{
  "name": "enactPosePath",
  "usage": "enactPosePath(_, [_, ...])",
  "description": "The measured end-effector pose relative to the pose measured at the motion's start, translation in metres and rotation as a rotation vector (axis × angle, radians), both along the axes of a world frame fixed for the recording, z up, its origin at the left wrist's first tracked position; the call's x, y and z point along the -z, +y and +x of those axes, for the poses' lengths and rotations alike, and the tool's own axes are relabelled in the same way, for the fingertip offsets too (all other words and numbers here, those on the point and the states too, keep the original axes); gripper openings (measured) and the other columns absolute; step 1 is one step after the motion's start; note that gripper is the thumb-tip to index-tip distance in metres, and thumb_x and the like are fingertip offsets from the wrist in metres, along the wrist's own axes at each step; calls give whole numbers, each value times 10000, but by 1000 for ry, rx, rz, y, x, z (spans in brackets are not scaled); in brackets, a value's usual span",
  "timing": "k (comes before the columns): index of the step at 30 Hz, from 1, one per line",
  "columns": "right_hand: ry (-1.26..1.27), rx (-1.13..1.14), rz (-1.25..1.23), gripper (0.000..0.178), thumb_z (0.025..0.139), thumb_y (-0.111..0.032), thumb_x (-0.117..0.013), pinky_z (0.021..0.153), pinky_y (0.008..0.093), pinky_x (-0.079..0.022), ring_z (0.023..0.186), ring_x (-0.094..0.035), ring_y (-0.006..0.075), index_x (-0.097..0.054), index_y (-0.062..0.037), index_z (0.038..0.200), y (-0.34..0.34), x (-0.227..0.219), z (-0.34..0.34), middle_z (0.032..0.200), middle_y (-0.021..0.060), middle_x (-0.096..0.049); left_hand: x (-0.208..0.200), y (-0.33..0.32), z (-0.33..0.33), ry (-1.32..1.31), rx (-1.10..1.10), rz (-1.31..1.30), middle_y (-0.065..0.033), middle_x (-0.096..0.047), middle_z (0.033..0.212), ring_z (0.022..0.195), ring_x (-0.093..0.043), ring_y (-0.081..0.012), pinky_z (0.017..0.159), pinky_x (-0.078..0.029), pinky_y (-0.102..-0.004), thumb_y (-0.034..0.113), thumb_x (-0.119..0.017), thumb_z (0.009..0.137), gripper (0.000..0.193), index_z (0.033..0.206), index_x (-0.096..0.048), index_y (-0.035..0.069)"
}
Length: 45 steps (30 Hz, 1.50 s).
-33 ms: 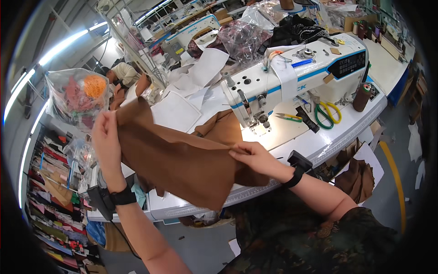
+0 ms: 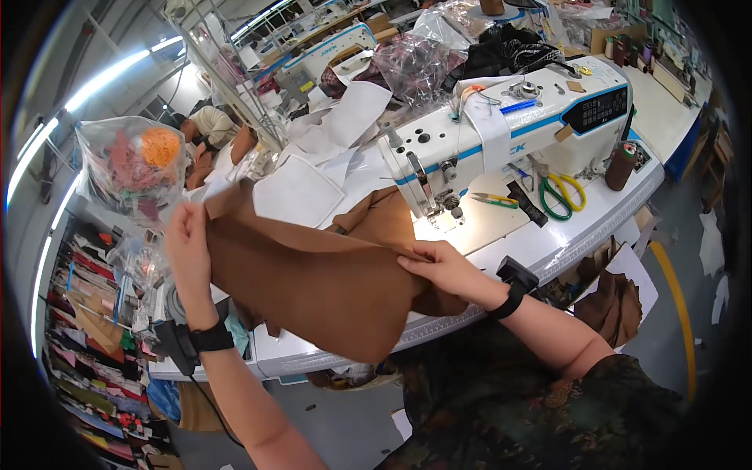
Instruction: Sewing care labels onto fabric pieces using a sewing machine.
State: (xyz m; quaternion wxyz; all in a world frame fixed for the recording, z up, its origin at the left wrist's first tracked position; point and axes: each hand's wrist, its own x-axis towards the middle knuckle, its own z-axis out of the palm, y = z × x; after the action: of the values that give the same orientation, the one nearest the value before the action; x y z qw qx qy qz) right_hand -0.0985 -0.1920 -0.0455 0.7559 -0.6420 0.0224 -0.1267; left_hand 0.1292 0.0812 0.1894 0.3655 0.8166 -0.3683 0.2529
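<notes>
A brown fabric piece [image 2: 313, 290] is stretched between my hands in front of the sewing machine. My left hand [image 2: 186, 235] pinches its upper left corner, raised above the table. My right hand [image 2: 439, 266] grips the upper edge at the other end, thumb on top. The cloth's lower edge hangs over the table's near rim. More brown fabric [image 2: 384, 223] lies behind it, reaching toward the needle area of the white sewing machine [image 2: 470, 149]. The fingers behind the cloth are partly hidden.
Yellow-handled snips [image 2: 495, 200], green-and-yellow scissors [image 2: 560, 196] and a brown thread cone [image 2: 621, 167] rest by the machine. White paper pieces [image 2: 298, 192] lie behind the cloth. A plastic bag of scraps [image 2: 129, 168] hangs at left. Another person [image 2: 211, 129] sits farther back.
My left hand has dropped slightly and shifted right. The cloth's upper left corner has come down with it, and its lower right part has swung a little right.
</notes>
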Motion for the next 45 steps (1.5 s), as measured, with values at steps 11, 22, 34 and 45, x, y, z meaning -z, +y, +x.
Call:
enactPosePath(11, [231,-144,-429,255,1010,-252,-696,621,323,-486,674,-574,102,-741,-3,984,-63,15,-29,728,34,-657,195,85,70,422,-101,-28,34,-534,741,721,-443,-60,635,-398,-263,219,-636,1069,261,935,-646,-4])
enactPosePath(22, [-414,105,-551,743,935,-338,-799,1103,439,-470,1286,-584,419,-450,-12,1504,9,-90,2,1472,257,-538,40,-99,-114,660,540,316,69,-605,828,764,-487,-7,677,-381,-195,105,-704,998,89,977,-658,31])
enactPosePath(34, [-33,33,-148,228,1044,-195,-674,598,259,-418,682,-483,32,-707,14,960,-35,-120,-9,742,-74,-603,137,-46,-104,970,703,152,49,-651,1052,977,-588,-63,900,-470,-232,58,-828,842,388,1185,-652,20])
enactPosePath(45, [-294,-152,-744,680,918,-189,-751,1042,438,-539,1307,-586,381,-458,-60,1517,1,-108,-30,1431,206,-545,142,-52,-152,1056,595,-456,-10,-673,1030,927,-610,-58,846,-486,-233,181,-552,1122,187,1121,-632,12])
